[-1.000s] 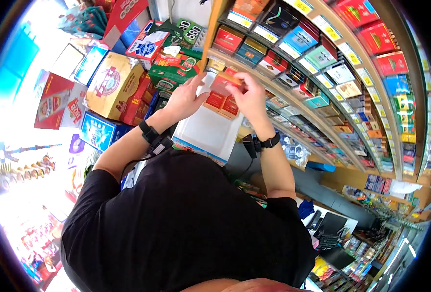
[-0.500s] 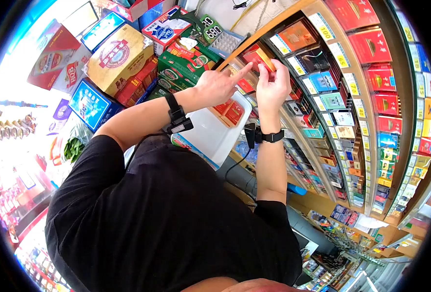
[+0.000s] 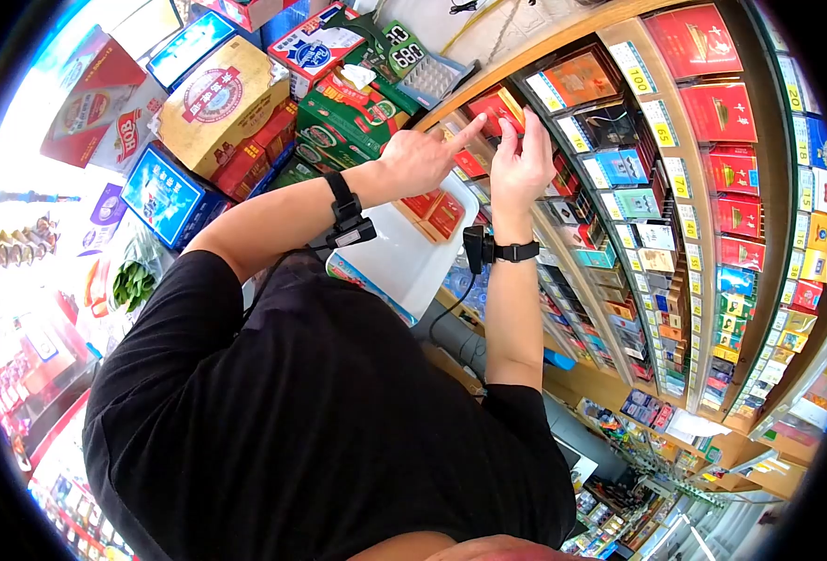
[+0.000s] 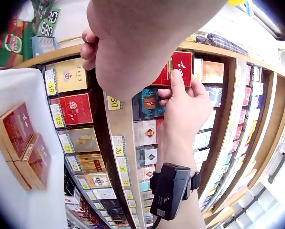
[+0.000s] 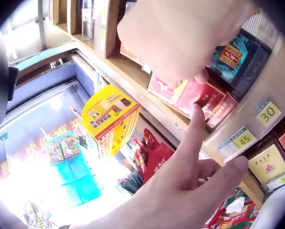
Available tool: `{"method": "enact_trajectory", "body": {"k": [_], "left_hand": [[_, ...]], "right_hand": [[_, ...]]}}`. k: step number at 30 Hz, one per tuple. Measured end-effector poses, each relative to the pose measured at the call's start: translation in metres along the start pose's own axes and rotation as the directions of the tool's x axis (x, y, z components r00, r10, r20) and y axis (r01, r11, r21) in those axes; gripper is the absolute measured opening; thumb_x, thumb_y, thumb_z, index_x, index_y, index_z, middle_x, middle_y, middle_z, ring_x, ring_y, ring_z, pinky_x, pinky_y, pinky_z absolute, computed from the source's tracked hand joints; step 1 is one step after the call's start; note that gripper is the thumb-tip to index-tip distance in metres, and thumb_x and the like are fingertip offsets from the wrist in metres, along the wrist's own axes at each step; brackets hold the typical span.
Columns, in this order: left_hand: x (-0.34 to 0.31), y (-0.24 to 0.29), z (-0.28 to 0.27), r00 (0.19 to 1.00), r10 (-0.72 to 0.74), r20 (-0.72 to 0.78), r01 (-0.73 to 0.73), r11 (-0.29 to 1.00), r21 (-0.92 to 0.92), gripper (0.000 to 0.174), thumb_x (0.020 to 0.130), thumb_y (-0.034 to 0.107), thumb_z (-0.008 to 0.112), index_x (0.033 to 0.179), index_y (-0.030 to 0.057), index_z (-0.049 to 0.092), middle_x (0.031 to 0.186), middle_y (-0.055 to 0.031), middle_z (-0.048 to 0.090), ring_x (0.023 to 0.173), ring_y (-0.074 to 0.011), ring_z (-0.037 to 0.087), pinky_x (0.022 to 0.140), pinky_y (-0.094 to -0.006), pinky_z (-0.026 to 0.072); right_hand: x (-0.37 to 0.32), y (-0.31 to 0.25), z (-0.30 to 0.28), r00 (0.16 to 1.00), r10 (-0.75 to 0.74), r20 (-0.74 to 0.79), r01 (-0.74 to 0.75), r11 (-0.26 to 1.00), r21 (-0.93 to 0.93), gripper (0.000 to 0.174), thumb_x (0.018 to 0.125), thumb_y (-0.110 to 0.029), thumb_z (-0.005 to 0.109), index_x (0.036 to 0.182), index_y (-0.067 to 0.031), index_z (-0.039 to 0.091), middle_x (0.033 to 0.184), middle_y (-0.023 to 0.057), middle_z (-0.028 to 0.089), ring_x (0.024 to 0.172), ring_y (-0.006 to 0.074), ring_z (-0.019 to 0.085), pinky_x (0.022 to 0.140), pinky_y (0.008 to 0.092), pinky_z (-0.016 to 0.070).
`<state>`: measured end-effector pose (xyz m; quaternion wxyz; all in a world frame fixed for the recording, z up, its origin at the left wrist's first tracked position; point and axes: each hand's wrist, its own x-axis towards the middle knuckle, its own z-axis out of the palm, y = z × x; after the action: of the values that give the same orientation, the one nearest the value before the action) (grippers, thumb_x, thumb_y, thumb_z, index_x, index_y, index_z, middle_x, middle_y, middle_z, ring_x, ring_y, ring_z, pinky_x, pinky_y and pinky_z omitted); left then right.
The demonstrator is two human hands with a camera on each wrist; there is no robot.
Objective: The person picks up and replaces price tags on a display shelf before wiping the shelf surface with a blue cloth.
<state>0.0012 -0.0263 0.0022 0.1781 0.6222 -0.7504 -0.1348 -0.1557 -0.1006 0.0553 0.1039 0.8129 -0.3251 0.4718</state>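
Note:
A red pack with gold trim [image 3: 499, 110] stands in the slot at the shelf's upper left end. My right hand [image 3: 523, 173] holds its edge; the left wrist view shows the thumb across the front of the pack [image 4: 181, 67] and fingers at its side. My left hand [image 3: 418, 161] points its straight index finger at the pack, and in the right wrist view that fingertip [image 5: 198, 106] touches the pack's face [image 5: 185, 98], the other fingers bent. Below the hands, a white tray [image 3: 390, 266] holds several red packs with tan sides [image 3: 442, 215].
Rows of packs with price labels [image 3: 661, 122] fill the shelves on the right. Stacked cartons, one tan [image 3: 219, 98] and one green [image 3: 343, 126], stand at the left. In the right wrist view, a yellow box [image 5: 111, 119] is beside the shelf.
Both hands have moved from over the tray to the shelf's end slot. The pack in my right hand went with it and has tilted back into the slot. My left index finger has straightened.

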Motion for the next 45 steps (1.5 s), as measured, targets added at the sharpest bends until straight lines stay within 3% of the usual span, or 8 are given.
{"method": "enact_trajectory", "body": {"k": [13,18,28,34,37,42,44,45], "left_hand": [[0.002,-0.002,0.009,0.997,0.033,-0.066,-0.032,0.999,0.007,0.101,0.099,0.023,0.066,0.176,0.0215,0.002,0.104,-0.0214,0.073,0.076,-0.0315,0.076,0.057,-0.0457,0.0575],[0.000,-0.002,0.006,0.998,0.035,-0.057,-0.037,0.999,-0.022,0.101,0.099,0.026,0.067,0.176,0.0212,0.003,0.091,-0.0190,0.073,0.070,-0.0313,0.075,0.055,-0.0461,0.0558],[0.003,-0.001,0.009,0.999,0.023,-0.043,-0.023,1.000,-0.015,0.105,0.098,0.028,0.068,0.176,0.0227,-0.001,0.078,-0.0152,0.073,0.064,-0.0313,0.073,0.053,-0.0465,0.0546],[0.002,-0.002,0.008,0.999,0.010,-0.045,-0.009,1.000,0.028,0.098,0.103,0.036,0.067,0.176,0.0235,0.002,0.075,-0.0132,0.071,0.065,-0.0316,0.072,0.055,-0.0450,0.0562],[0.001,-0.001,0.009,0.999,-0.004,-0.046,0.004,1.000,0.004,0.099,0.103,0.035,0.068,0.176,0.0240,0.002,0.076,-0.0136,0.071,0.065,-0.0317,0.073,0.056,-0.0451,0.0566],[0.001,-0.005,0.011,0.995,0.021,-0.102,-0.023,1.000,-0.021,0.099,0.103,0.035,0.067,0.176,0.0241,0.002,0.077,-0.0143,0.070,0.065,-0.0326,0.072,0.056,-0.0454,0.0573],[0.002,-0.005,0.011,0.998,0.003,-0.069,-0.003,1.000,-0.013,0.099,0.103,0.035,0.067,0.176,0.0248,0.002,0.077,-0.0144,0.070,0.065,-0.0329,0.073,0.056,-0.0457,0.0573],[0.002,-0.005,0.011,0.999,-0.011,-0.034,0.011,1.000,-0.003,0.099,0.103,0.035,0.067,0.176,0.0255,0.001,0.078,-0.0146,0.070,0.066,-0.0331,0.073,0.056,-0.0460,0.0573]], "right_hand": [[-0.002,0.002,0.003,0.999,-0.035,-0.042,0.035,0.999,0.005,0.032,0.093,-0.009,0.083,0.122,-0.0005,0.072,0.110,0.0188,0.077,0.093,0.0382,0.077,0.076,0.0429,0.0635],[-0.004,-0.001,0.005,0.998,-0.033,-0.057,0.035,0.999,0.035,0.034,0.093,-0.011,0.083,0.123,0.0010,0.073,0.113,0.0200,0.077,0.100,0.0392,0.076,0.084,0.0435,0.0627],[-0.002,0.002,0.005,0.995,-0.066,-0.071,0.066,0.998,-0.006,0.032,0.092,-0.008,0.084,0.121,0.0013,0.074,0.111,0.0208,0.078,0.096,0.0385,0.077,0.078,0.0414,0.0645],[-0.006,0.002,0.005,0.996,0.084,-0.004,-0.084,0.992,0.095,0.033,0.092,-0.005,0.083,0.122,0.0017,0.073,0.111,0.0215,0.077,0.095,0.0389,0.077,0.078,0.0421,0.0640],[0.000,0.001,0.008,0.997,-0.066,-0.050,0.068,0.997,0.045,0.034,0.092,-0.006,0.083,0.124,0.0014,0.072,0.111,0.0210,0.077,0.094,0.0392,0.077,0.078,0.0424,0.0637],[-0.004,0.005,0.010,0.998,-0.018,-0.053,0.021,0.998,0.065,0.035,0.092,-0.007,0.084,0.124,0.0011,0.073,0.109,0.0209,0.077,0.092,0.0393,0.076,0.076,0.0432,0.0631],[-0.007,0.007,0.011,0.998,0.069,-0.013,-0.067,0.992,0.106,0.032,0.095,-0.007,0.082,0.124,0.0025,0.074,0.099,0.0178,0.077,0.074,0.0260,0.076,0.065,0.0361,0.0602],[-0.008,0.007,0.011,0.998,0.069,-0.008,-0.068,0.992,0.107,0.032,0.095,-0.007,0.082,0.124,0.0025,0.074,0.099,0.0178,0.077,0.074,0.0260,0.076,0.065,0.0361,0.0602]]}}
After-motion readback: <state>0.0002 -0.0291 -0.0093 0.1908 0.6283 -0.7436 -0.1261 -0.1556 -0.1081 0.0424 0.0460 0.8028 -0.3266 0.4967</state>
